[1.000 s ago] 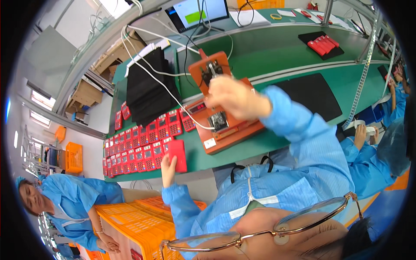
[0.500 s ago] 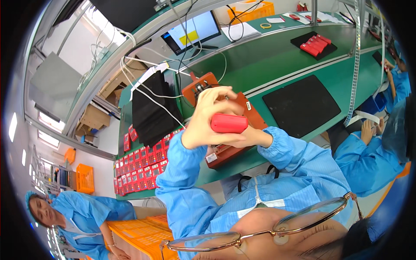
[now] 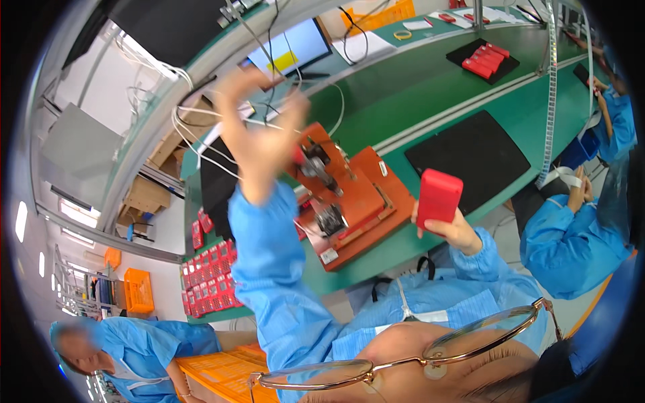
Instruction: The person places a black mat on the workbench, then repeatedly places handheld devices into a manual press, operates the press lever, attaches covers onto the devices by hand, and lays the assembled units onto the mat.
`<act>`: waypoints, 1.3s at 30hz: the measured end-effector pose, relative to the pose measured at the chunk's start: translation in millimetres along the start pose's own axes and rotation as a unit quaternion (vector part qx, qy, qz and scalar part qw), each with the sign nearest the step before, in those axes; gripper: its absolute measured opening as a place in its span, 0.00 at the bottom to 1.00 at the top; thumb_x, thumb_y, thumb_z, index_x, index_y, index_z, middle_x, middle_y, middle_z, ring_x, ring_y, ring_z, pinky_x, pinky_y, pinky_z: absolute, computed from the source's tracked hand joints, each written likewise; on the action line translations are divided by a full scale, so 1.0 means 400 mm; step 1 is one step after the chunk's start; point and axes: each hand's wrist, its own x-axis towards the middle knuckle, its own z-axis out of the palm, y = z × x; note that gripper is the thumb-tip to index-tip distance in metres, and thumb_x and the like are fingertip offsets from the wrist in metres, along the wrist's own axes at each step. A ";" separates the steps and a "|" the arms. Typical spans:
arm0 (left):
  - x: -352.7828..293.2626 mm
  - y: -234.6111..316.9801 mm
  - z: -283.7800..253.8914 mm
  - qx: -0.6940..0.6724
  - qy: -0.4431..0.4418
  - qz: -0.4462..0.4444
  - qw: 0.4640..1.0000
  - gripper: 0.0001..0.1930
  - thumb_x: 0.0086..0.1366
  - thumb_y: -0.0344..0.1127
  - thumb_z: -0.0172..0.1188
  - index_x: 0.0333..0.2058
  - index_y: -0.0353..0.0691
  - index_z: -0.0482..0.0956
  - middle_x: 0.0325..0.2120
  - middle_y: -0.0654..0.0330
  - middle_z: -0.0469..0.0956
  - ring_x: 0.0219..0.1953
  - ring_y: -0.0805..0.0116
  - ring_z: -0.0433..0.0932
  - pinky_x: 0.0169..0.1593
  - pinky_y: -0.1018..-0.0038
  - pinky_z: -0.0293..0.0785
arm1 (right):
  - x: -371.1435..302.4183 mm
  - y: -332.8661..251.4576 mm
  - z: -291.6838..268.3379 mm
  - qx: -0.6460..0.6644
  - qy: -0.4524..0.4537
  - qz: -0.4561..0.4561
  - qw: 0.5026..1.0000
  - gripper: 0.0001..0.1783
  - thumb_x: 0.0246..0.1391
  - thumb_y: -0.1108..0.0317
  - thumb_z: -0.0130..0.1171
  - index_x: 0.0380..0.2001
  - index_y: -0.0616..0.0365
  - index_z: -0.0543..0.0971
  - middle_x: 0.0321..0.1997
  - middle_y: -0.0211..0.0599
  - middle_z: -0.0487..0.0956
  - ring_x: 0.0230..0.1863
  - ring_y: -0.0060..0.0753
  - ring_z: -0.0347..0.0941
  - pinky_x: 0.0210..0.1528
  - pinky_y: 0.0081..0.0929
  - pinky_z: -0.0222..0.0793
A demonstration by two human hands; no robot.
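Observation:
My right hand [image 3: 460, 232] grips a red rectangular handheld device case [image 3: 440, 195], held upright with its plain red face showing. My left hand [image 3: 259, 134] is raised and smeared by motion, but its fingers are spread and nothing shows in them. Just right of it stands an orange-brown fixture [image 3: 363, 201] with a metal toggle clamp [image 3: 319, 171] on top. A small silver and black block [image 3: 330, 220] sits at the fixture's near left side.
Rows of red devices [image 3: 209, 272] fill the bench's left end beside a black sheet stack [image 3: 216, 185]. A black mat [image 3: 470, 158] lies right of the fixture. Several red cases [image 3: 485, 60] rest farther back. White cables [image 3: 208, 158] hang near my left hand. Co-workers [image 3: 578, 235] flank me.
My hands were together around the red case above the fixture. Now my right hand carries it to the right, and my left hand has let go and swung up and left.

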 end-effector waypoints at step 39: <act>-0.604 0.165 -0.146 -0.484 0.084 -0.409 0.769 0.26 0.45 0.41 0.67 0.39 0.33 0.67 0.31 0.55 0.71 0.32 0.63 0.73 0.43 0.71 0.72 | 0.297 0.238 0.007 -0.601 -0.317 -0.297 0.671 0.28 0.56 0.44 0.47 0.46 0.59 0.72 0.49 0.48 0.71 0.52 0.52 0.65 0.54 0.46 0.59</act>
